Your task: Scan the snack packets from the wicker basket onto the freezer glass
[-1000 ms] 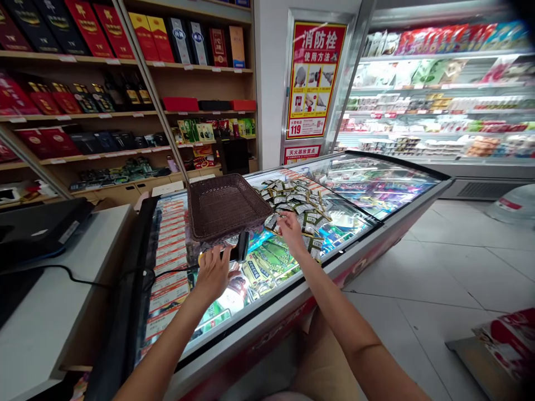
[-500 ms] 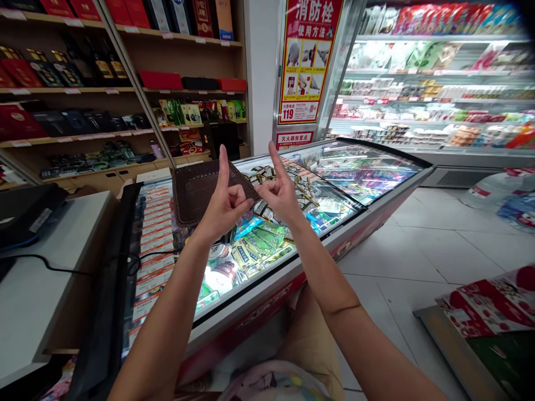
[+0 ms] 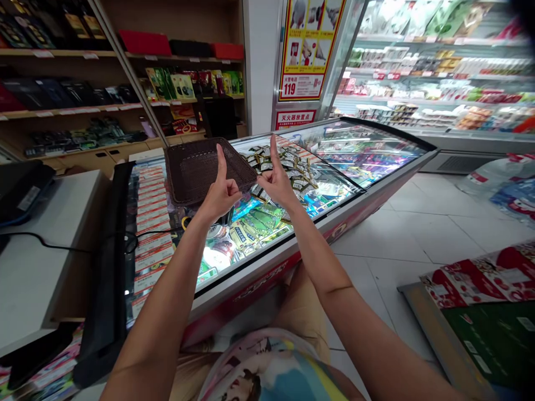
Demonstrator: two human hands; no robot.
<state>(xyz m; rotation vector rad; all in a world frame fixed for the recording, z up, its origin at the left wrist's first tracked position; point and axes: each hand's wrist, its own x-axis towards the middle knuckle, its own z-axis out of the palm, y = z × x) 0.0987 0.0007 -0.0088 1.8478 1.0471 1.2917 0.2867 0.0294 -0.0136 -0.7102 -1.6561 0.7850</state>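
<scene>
My left hand [image 3: 222, 192] and my right hand [image 3: 276, 184] are raised side by side above the glass lid of a chest freezer [image 3: 267, 262]. Each is curled into a fist with the thumb pointing up, and neither holds anything. Behind my left hand a dark brown woven basket [image 3: 196, 167] rests on the glass. Behind my right hand lies a spread of several small green and white packets [image 3: 292, 164]. Frozen goods show through the glass under both hands.
A white counter [image 3: 37, 267] with a black device and cable stands at left. Wooden shelves [image 3: 104, 106] of boxed goods fill the back wall. An open chiller [image 3: 438, 83] runs along the right. Red printed boxes [image 3: 476, 284] sit on the tiled floor at lower right.
A second ago both hands were down at the freezer lid near the basket and packets. They lifted off it and closed into thumbs-up fists, and the view has tilted downward.
</scene>
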